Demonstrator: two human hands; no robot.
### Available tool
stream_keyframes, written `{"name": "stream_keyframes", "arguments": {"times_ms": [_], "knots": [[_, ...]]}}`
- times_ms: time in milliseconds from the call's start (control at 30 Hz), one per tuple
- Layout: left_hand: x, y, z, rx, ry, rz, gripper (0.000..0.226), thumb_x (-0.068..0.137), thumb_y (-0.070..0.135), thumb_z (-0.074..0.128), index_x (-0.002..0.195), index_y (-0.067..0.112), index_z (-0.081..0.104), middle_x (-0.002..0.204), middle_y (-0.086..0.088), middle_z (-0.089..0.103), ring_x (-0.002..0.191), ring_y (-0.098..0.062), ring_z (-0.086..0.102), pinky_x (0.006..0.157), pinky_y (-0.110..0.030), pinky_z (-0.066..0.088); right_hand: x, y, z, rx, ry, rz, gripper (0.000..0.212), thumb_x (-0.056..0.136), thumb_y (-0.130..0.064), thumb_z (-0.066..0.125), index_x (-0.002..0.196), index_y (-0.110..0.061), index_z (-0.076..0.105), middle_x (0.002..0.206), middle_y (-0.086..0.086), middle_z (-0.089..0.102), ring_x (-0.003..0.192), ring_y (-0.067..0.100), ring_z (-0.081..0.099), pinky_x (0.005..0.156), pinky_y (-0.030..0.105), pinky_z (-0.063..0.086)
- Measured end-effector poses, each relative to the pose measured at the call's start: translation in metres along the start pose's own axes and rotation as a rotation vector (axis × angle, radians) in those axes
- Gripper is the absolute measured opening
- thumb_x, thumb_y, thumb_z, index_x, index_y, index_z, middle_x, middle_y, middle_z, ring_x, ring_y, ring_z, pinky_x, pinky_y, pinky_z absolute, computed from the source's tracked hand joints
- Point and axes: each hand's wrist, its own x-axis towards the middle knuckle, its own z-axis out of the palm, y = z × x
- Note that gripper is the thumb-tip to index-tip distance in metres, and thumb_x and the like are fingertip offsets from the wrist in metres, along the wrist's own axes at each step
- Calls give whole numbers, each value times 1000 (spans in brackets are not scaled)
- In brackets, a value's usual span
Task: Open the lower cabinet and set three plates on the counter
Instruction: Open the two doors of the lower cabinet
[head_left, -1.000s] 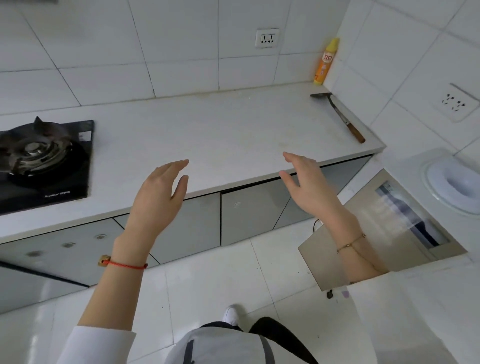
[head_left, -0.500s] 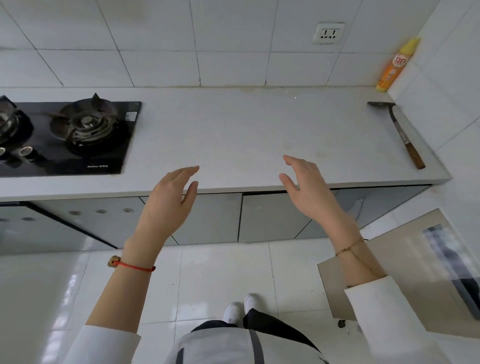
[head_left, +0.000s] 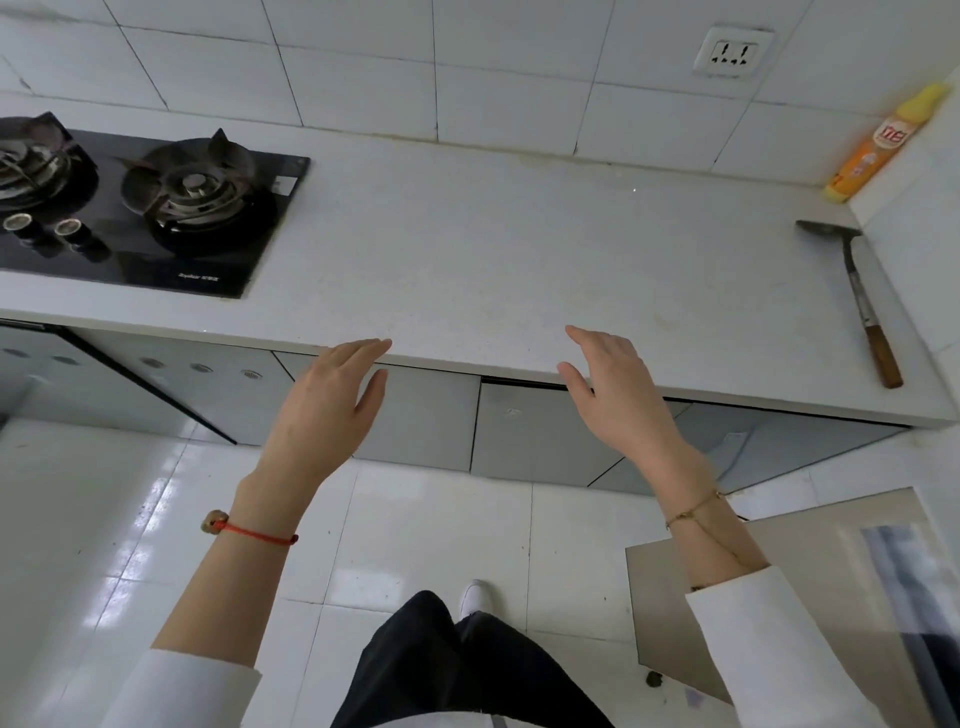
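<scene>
Here the glossy grey lower cabinet (head_left: 426, 415) stands shut, both hands' grip spread, empty.

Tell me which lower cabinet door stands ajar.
The cabinet door directly below the right hand: a dark gap shows along its top edge under the counter, while the door left of it sits flush.

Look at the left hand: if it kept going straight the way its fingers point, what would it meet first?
Probably the counter front edge: the left hand has fingertips right at it. Depth is unclear.

A gas stove (head_left: 145, 208), spatula (head_left: 857, 296), orange bottle (head_left: 878, 145) and wall socket (head_left: 731, 52).
</scene>
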Motion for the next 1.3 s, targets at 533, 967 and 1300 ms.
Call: {"name": "stream_keyframes", "arguments": {"times_ms": [533,967,1300], "knots": [[-13,-90,186,107,-2,41,35,98,16,51,131,7,57,130,-7,62,123,-27,55,105,-38,42,26,60,192,-94,-8,-102,48,101,-30,40,144,-11,36,143,4,46,134,23,35,110,37,31],[1,-170,340,181,261,194,37,99,23,48,134,14,55,134,1,59,127,-21,51,106,-37,37,61,114,336,-41,379,-215,44,98,-29,45,139,-13,45,135,5,51,126,23,42,106,38,35],[41,-147,350,-126,466,213,32,99,22,48,127,15,62,110,0,65,104,-18,59,89,-29,45,75,101,343,-39,549,-300,43,98,-29,45,137,-12,46,130,5,53,122,25,44,104,40,37]]}}
